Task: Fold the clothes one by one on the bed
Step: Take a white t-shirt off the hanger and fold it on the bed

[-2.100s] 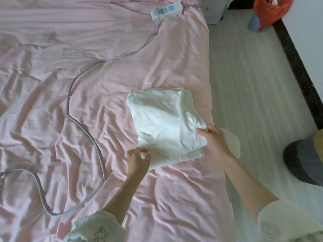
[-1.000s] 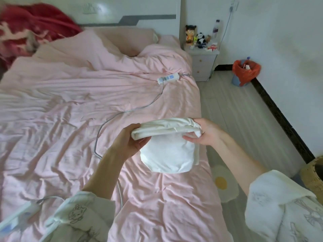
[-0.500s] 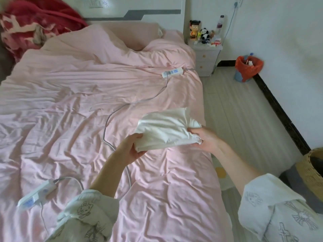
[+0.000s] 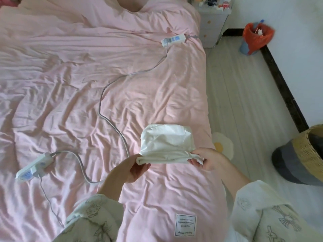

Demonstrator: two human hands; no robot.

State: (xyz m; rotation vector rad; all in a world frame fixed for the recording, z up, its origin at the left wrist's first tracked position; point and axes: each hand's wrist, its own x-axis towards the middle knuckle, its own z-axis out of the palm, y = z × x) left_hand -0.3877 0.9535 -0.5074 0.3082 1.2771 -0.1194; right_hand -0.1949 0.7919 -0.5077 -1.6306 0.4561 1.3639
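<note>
Where half a second ago it hung bunched, the white garment (image 4: 166,142) now lies lowered onto the bed (image 4: 70,84), near edge pinched by left hand (image 4: 129,169) and right hand (image 4: 208,159); this fold seems nearly finished.

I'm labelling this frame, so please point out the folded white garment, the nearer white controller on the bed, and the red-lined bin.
folded white garment (image 4: 166,140), head view, middle of its top panel
nearer white controller (image 4: 34,167), head view, middle of its casing
red-lined bin (image 4: 257,38), head view, front of the red liner

Open pink sheet (image 4: 73,88) left of a grey cable (image 4: 111,123); a white controller (image 4: 34,165) near-left.
</note>
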